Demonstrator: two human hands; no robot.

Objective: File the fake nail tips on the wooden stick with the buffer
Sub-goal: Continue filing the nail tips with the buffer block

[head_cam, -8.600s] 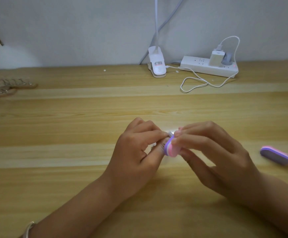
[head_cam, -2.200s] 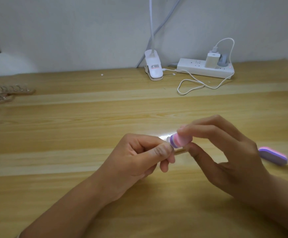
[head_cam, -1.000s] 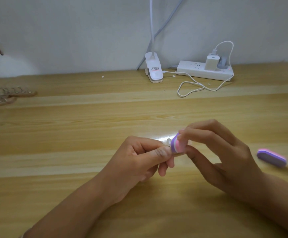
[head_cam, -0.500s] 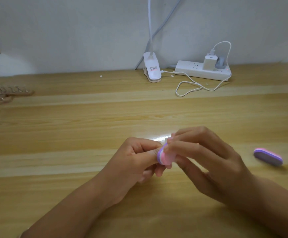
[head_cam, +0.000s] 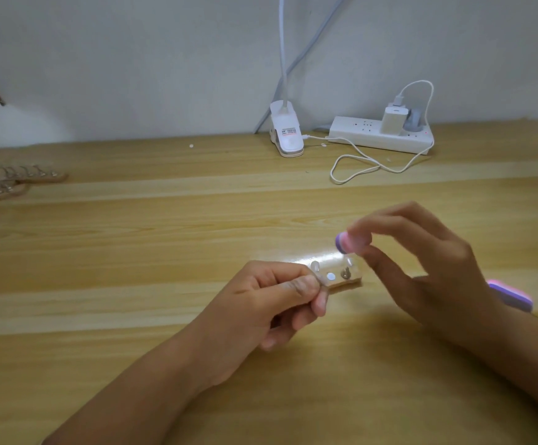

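My left hand pinches one end of a short wooden stick that carries clear fake nail tips; the stick's free end points right, just above the table. My right hand pinches a small pink and purple buffer between thumb and fingertips. The buffer sits a little above and to the right of the stick, apart from it. Motion blurs the right hand.
A second pink and purple buffer lies on the wooden table behind my right wrist. More sticks with nail tips lie at the far left. A clip lamp base, a white power strip and a looped cable sit along the wall.
My right hand has lifted the buffer up and to the right, off the nail tips. The stick's end and its tips now show. The left hand has stayed put.
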